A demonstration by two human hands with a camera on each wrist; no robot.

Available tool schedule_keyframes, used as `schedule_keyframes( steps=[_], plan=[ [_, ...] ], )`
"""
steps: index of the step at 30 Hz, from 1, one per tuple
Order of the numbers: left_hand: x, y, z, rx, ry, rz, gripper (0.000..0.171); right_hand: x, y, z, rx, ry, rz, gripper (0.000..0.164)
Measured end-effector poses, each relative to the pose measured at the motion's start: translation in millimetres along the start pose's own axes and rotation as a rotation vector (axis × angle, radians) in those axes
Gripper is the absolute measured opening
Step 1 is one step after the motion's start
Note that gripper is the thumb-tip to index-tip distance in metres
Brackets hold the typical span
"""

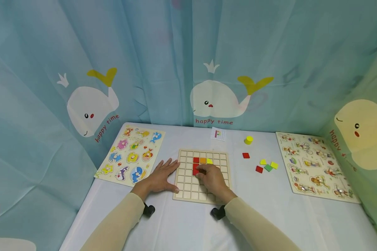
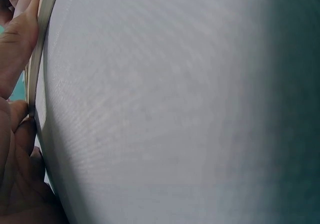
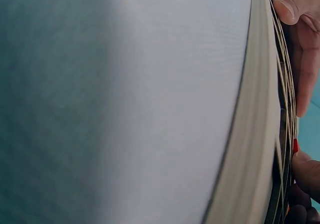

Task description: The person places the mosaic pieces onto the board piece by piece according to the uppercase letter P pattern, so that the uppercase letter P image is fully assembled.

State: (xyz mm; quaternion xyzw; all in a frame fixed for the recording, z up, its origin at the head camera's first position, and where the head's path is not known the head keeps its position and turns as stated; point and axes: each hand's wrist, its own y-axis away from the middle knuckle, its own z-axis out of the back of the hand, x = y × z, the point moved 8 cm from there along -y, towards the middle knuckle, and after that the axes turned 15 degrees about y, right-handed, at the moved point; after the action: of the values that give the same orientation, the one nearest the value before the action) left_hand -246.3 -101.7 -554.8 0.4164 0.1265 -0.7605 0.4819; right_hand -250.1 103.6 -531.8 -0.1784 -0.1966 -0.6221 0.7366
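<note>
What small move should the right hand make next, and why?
I would gently press the red tile flat into the grid board: the right hand seems to pinch it there, and the left hand touches the board's edge, which may help steady it.

The head camera looks forward and down from above, over the board (image 1: 188, 186) and toward the curtain (image 1: 163, 52). The left wrist camera (image 1: 149, 210) and the right wrist camera (image 1: 217, 213) sit low, very near the worktop (image 1: 176, 226), with views turned sideways. All three views share the board; the wrist views catch only its edge.
</note>
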Motion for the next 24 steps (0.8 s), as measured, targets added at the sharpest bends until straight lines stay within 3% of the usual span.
schedule_keyframes(
  steps=[24],
  plan=[
    [0.4, -0.8, 0.2, -0.006, 0.010, -0.014, 0.113, 0.5, 2.1, -0.4, 0.012, 0.002, -0.003, 0.025]
  ],
)
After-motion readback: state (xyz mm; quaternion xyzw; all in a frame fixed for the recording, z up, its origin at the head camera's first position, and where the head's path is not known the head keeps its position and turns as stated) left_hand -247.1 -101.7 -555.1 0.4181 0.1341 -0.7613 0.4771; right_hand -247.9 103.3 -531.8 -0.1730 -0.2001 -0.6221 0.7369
